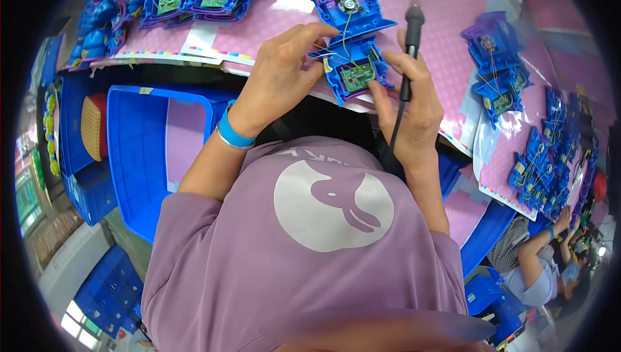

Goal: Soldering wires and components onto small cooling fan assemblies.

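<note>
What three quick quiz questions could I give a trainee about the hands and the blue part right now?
1. True or false: the right hand holds a soldering iron with its tip pointing away from the person.
2. Which hand wears the blue wristband? A) left B) right C) neither
3. Fill in: the green circuit board sits in a blue plastic housing that rests on the ____ mat.

Key
1. True; the iron rises above the right hand.
2. A; the band is on the wrist of the left hand, whose fingers touch the housing's wires.
3. Pink.
</note>
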`<state>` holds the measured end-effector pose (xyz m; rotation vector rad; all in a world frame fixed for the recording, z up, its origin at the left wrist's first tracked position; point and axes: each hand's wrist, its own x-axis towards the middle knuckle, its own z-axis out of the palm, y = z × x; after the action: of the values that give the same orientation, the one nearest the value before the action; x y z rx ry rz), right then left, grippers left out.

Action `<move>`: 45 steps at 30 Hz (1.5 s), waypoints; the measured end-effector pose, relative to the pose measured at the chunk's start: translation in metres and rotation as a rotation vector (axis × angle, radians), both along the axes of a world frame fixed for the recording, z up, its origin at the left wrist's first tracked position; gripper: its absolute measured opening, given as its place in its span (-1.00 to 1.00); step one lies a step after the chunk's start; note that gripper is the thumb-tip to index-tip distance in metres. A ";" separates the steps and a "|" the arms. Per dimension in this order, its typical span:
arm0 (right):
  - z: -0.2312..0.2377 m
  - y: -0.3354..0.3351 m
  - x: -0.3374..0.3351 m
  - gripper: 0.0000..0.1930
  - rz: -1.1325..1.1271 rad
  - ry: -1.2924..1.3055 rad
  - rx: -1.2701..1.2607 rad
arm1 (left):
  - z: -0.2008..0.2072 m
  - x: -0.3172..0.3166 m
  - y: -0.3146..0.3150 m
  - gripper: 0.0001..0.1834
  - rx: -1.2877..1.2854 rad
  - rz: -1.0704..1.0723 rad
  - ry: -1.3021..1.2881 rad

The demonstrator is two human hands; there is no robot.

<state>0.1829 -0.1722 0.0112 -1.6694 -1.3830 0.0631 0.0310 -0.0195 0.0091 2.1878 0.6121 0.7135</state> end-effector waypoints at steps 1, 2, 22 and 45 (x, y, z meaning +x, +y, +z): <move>0.000 0.001 0.001 -0.48 -0.026 0.002 -0.032 | -0.001 -0.001 0.002 -0.52 -0.088 -0.034 -0.012; 0.004 0.001 0.000 -0.50 -0.044 0.001 -0.018 | -0.001 -0.002 0.005 -0.54 -0.011 -0.057 -0.015; 0.010 0.010 -0.001 -0.79 0.089 0.026 0.320 | 0.008 0.019 0.039 -0.67 -0.246 0.195 -0.324; 0.011 -0.023 -0.002 -0.64 0.200 0.304 0.244 | -0.007 -0.012 0.003 -0.57 0.304 0.201 -0.334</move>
<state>0.1807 -0.1955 0.0221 -1.2594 -1.2646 0.2437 0.0185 -0.0162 0.0020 2.2222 0.5831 1.3211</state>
